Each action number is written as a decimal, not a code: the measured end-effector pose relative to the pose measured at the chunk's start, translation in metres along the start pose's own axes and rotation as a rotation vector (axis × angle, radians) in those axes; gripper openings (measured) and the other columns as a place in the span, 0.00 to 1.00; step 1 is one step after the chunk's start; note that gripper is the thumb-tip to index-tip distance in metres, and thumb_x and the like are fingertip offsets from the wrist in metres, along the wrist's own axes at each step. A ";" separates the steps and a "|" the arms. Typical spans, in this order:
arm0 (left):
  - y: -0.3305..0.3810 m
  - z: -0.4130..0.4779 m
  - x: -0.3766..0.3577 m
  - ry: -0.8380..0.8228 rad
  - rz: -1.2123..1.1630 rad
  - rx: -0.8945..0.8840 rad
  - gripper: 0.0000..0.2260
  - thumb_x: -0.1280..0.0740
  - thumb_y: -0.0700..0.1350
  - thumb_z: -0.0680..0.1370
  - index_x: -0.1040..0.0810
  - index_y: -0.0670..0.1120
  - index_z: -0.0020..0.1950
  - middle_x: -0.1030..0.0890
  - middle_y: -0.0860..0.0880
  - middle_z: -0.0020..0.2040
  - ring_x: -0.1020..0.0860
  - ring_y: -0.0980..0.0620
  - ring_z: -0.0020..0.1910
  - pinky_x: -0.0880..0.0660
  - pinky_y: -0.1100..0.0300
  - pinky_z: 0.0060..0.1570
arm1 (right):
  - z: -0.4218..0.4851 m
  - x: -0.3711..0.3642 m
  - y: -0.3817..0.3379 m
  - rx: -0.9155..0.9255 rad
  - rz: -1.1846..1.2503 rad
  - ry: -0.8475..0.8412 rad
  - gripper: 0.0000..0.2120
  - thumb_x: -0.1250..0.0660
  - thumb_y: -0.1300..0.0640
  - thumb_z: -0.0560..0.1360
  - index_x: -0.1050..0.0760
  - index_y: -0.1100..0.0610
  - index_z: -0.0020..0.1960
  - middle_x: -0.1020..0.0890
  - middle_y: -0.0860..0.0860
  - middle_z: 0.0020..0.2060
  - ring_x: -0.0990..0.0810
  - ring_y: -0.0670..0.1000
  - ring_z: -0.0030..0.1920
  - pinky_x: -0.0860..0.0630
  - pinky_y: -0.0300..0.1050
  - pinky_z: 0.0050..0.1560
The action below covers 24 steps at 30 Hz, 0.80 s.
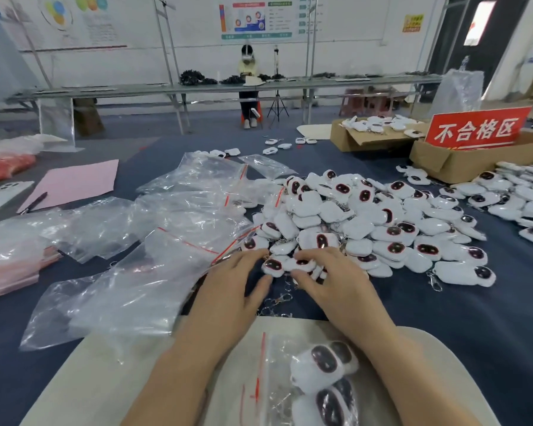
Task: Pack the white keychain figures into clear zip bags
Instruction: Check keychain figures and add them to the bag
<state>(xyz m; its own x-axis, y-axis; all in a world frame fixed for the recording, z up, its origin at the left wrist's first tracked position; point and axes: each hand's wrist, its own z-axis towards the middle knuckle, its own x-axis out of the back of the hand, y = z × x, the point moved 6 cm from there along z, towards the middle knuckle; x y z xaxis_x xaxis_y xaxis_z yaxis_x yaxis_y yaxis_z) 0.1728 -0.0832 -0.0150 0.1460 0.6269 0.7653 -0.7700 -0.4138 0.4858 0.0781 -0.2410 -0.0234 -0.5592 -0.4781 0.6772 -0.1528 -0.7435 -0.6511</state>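
A big pile of white keychain figures [360, 219] with dark oval faces lies on the dark blue table. At its near edge my left hand [234, 284] and my right hand [330, 278] meet over a small cluster of figures [285, 265]. Fingers of both hands curl round these figures, whose metal clasps trail toward me. Empty clear zip bags [154, 241] with red seal lines spread to the left. A zip bag holding several figures [317, 382] lies on a beige board [105, 379] in front of me.
Two cardboard boxes [462, 161] stand at the right rear, one with a red sign and one holding more figures. A pink sheet [74, 182], a pen and a phone lie at the left. Another person sits at a far bench.
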 end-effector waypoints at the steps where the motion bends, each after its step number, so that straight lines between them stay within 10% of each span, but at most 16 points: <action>1: 0.000 0.000 -0.001 -0.001 0.001 0.001 0.18 0.32 0.50 0.81 0.26 0.53 0.71 0.22 0.55 0.66 0.26 0.55 0.65 0.38 0.69 0.65 | 0.001 -0.001 -0.001 0.001 0.067 -0.004 0.12 0.31 0.43 0.76 0.23 0.39 0.60 0.24 0.36 0.49 0.26 0.35 0.44 0.31 0.28 0.47; 5: 0.009 -0.001 -0.003 -0.029 -0.049 -0.035 0.18 0.35 0.52 0.82 0.27 0.53 0.72 0.21 0.54 0.64 0.25 0.55 0.64 0.30 0.57 0.66 | 0.002 -0.005 -0.007 -0.004 0.413 -0.073 0.16 0.26 0.55 0.75 0.22 0.36 0.56 0.19 0.37 0.44 0.21 0.40 0.42 0.27 0.31 0.45; 12: 0.007 -0.004 -0.011 0.008 -0.332 0.062 0.15 0.34 0.55 0.82 0.25 0.58 0.69 0.19 0.63 0.59 0.23 0.65 0.59 0.29 0.69 0.58 | 0.003 -0.007 -0.011 0.018 0.657 -0.168 0.30 0.28 0.69 0.74 0.26 0.36 0.63 0.19 0.32 0.56 0.17 0.44 0.54 0.21 0.39 0.56; 24: 0.013 -0.005 -0.011 -0.009 -0.582 0.147 0.06 0.30 0.48 0.81 0.23 0.51 0.56 0.14 0.54 0.47 0.17 0.51 0.48 0.22 0.56 0.50 | 0.002 -0.010 -0.012 -0.057 0.773 -0.167 0.14 0.34 0.64 0.80 0.20 0.48 0.58 0.13 0.45 0.46 0.16 0.43 0.50 0.20 0.38 0.54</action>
<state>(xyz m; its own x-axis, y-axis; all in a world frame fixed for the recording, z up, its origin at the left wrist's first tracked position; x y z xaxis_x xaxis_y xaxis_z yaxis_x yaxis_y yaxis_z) 0.1583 -0.0926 -0.0195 0.5233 0.7727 0.3593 -0.4683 -0.0915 0.8788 0.0871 -0.2286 -0.0217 -0.3947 -0.9165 0.0653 0.1854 -0.1491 -0.9713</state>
